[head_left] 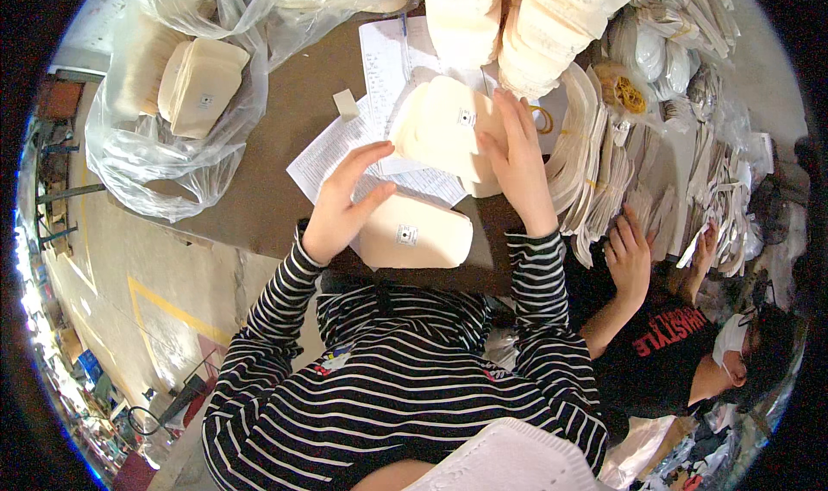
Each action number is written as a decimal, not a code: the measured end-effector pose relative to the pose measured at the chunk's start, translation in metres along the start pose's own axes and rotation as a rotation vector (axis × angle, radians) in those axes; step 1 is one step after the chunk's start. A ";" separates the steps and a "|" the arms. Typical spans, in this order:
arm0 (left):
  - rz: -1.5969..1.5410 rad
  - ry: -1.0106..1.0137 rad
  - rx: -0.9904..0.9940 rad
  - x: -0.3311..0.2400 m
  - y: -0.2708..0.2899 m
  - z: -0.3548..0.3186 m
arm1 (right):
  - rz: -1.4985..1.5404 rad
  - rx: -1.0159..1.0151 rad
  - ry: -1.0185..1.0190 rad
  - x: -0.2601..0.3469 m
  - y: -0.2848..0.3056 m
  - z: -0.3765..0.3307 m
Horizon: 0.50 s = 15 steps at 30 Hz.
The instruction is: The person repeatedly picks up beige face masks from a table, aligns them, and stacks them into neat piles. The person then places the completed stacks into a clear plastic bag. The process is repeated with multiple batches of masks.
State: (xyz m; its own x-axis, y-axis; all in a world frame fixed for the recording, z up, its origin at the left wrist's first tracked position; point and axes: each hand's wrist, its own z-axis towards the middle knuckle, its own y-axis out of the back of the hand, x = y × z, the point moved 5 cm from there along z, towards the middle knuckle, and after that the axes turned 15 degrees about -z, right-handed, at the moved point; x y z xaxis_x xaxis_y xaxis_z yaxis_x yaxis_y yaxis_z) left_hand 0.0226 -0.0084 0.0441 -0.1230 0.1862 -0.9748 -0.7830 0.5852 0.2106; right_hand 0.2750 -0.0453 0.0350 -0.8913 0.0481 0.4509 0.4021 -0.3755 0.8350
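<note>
A loose stack of cream, rounded flat pieces (435, 129) lies fanned out on the papers, the top one bearing a small dark printed square. My right hand (523, 168) is at its right edge, fingers stretched out and thumb over the top piece; whether it presses on the stack I cannot tell. Nearer to me lies another cream piece or pile (423, 239) with the same kind of printed square. My left hand (341, 206) is at the left of this nearer pile, fingers and thumb spread, with nothing visibly gripped.
Printed sheets (323, 159) lie on the brown table (302, 68). A clear plastic bag (185, 176) of cream pieces sits at left. Tall cream stacks (552, 34) stand at the back. Bundled strips (595, 172) fill the right, where a co-worker's hand (630, 258) reaches in.
</note>
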 end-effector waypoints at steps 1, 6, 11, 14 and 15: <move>-0.030 0.000 -0.020 -0.003 0.004 0.007 | 0.017 0.013 -0.054 -0.005 -0.004 -0.001; -0.018 -0.047 -0.101 0.002 0.012 0.028 | -0.041 -0.147 -0.031 -0.002 0.012 -0.015; -0.243 0.137 -0.085 0.024 0.007 0.047 | 0.652 -0.046 -0.194 -0.005 0.019 -0.029; -0.285 0.246 -0.086 0.040 -0.003 0.057 | 0.306 0.076 -0.147 -0.002 0.003 -0.025; -0.179 0.206 -0.074 0.041 -0.008 0.061 | 0.164 0.089 -0.127 -0.001 -0.003 -0.023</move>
State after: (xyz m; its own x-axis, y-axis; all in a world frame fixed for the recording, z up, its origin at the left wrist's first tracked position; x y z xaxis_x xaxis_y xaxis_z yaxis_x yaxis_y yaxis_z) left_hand 0.0605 0.0429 0.0069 -0.0945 -0.0834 -0.9920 -0.8447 0.5341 0.0356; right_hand 0.2693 -0.0656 0.0247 -0.7811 0.1115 0.6144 0.5615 -0.3051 0.7692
